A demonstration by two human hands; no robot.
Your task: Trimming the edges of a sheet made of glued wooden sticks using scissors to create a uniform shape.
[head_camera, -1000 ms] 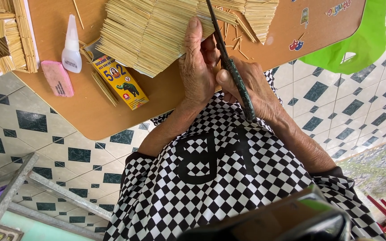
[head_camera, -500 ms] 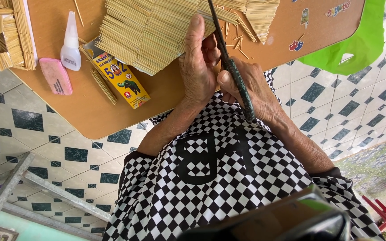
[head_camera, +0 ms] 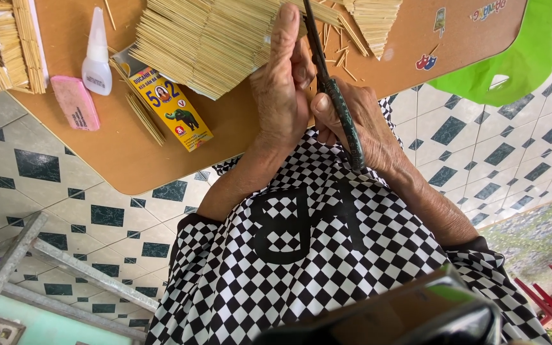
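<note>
Brown board forms the work surface (head_camera: 237, 137) in the head view, a rounded tabletop that fills the far part of the picture above a floor of white tiles with dark diamonds (head_camera: 46, 172). On it lies a flat panel of thin pale sticks (head_camera: 206, 41) laid side by side, its near edge just beside the left hand. The left hand (head_camera: 282, 89) lies stretched over the panel's right edge, fingers (head_camera: 285, 29) long and flat against the sticks, pressing rather than clutching. The right hand (head_camera: 362, 124) sits just right of it, near the table's edge, fingers curled tight around the handle of a long dark tool (head_camera: 333, 89) whose thin end runs far across the board, past the panel's right side. Whether its tip touches the sticks cannot be told.

Loose sticks (head_camera: 340, 54) lie scattered right of the tool. Left of the panel a yellow glue box (head_camera: 170, 108) lies slantwise, one end tucked under the sticks. Farther left stand a small white glue bottle (head_camera: 97, 57) and a pink eraser-like block (head_camera: 75, 102). At the far left edge is a built piece of sticks (head_camera: 4, 45). A green plastic stool (head_camera: 512, 64) shows at the right. Black-and-white checked cloth (head_camera: 314, 255) covers the person's body below.
</note>
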